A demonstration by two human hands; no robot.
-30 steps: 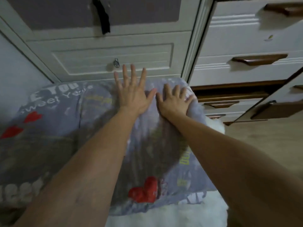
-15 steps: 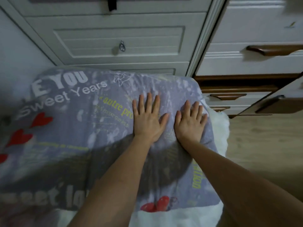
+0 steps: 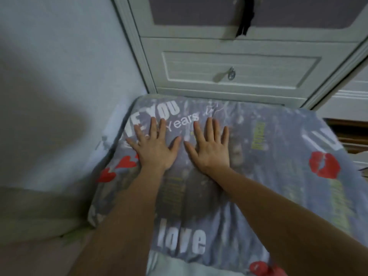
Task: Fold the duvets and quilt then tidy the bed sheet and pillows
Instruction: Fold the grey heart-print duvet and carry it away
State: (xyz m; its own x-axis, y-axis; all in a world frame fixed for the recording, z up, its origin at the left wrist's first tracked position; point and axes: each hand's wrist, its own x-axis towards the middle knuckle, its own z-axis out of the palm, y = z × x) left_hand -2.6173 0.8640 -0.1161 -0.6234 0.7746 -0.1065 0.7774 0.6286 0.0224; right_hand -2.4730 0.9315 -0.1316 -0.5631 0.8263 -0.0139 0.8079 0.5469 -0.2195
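Observation:
A folded grey-purple duvet (image 3: 278, 176) printed with white words, red hearts and red lips lies flat in front of me. My left hand (image 3: 153, 146) rests palm down on its far left part, fingers spread, over the white lettering. My right hand (image 3: 211, 146) lies flat beside it, thumbs almost touching. Neither hand grips the cloth. A white fluffy layer (image 3: 179, 267) shows under the duvet's near edge.
A pale wall (image 3: 59, 76) stands to the left, close to the duvet's left edge. A white cabinet door (image 3: 239, 70) with a small metal ring pull (image 3: 231, 73) is straight behind. Drawers with brown handles (image 3: 350, 134) are at the right.
Both hands have slid left across the duvet from its right edge to its far left part, still flat. My view has turned left, bringing the wall in.

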